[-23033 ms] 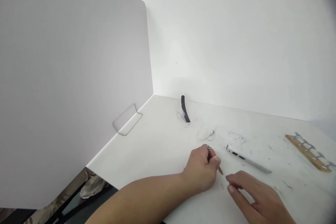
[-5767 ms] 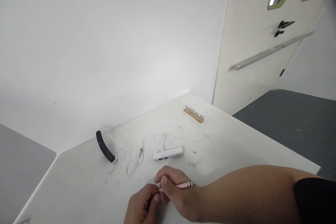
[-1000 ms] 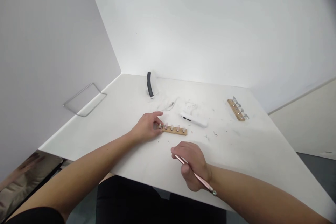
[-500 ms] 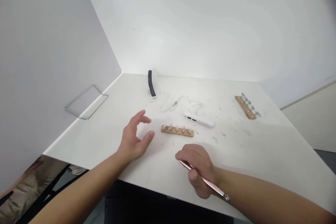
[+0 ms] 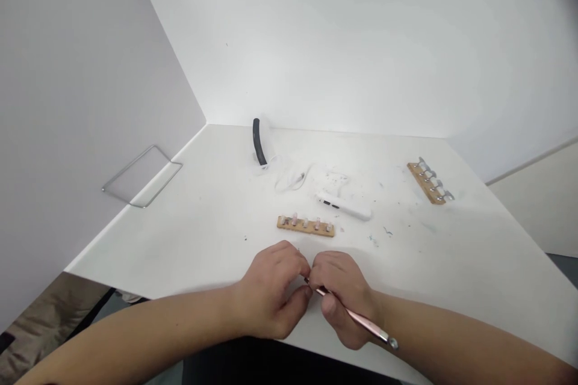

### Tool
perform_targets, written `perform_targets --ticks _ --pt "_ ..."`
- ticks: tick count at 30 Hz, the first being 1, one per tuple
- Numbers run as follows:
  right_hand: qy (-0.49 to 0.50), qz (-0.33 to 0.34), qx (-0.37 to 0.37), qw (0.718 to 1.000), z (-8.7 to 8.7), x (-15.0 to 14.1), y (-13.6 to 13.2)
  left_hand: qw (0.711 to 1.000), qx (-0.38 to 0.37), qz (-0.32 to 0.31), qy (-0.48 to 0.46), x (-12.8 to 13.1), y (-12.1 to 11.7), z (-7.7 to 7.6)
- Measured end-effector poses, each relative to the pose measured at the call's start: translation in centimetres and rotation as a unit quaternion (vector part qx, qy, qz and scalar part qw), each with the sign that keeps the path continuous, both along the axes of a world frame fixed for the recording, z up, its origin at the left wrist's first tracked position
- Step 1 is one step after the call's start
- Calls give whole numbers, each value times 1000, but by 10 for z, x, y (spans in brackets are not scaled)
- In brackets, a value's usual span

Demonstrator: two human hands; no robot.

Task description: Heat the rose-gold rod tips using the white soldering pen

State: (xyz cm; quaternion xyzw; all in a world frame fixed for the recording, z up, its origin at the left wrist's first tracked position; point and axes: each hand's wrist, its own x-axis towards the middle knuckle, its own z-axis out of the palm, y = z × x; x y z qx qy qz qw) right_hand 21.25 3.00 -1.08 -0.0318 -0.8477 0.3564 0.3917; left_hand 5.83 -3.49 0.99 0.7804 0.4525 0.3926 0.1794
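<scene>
While the right hand (image 5: pixel 343 298) pinches the pen (image 5: pixel 366 323) between thumb and curled fingers, its jewelled end slants near and right, over the near edge of the table (image 5: pixel 217 210). The left hand (image 5: pixel 277 289) meets the pen's other end, thumb and fingers bent toward each other (whether they pinch it, one cannot tell). Just beyond the hands lies the near strip (image 5: pixel 307 230), wooden, bearing five small translucent pieces. Farther right rests the white device (image 5: pixel 350 209), with a cable (image 5: pixel 300 180) loosely looped to its left; the right strip (image 5: pixel 423 183) bears upright pieces. A black tube (image 5: pixel 258 141) occupies the far left; a wire frame (image 5: pixel 164 185) marks the left edge.
</scene>
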Motion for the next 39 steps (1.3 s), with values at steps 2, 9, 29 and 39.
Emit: perform_targets --ticks 2,9,29,39 --pt "0 -3 -6 1000 -1 0 1 1000 4 -9 6 1 5 -1" --pt "-21 -35 -27 999 -1 0 2 999 42 -24 -24 3 17 -14" --pt "-68 -66 -64 994 -7 -4 5 989 -124 -49 -58 -13 18 -11" --pt "-96 -58 -85 990 -1 -3 5 993 -54 -83 -65 -18 13 -7"
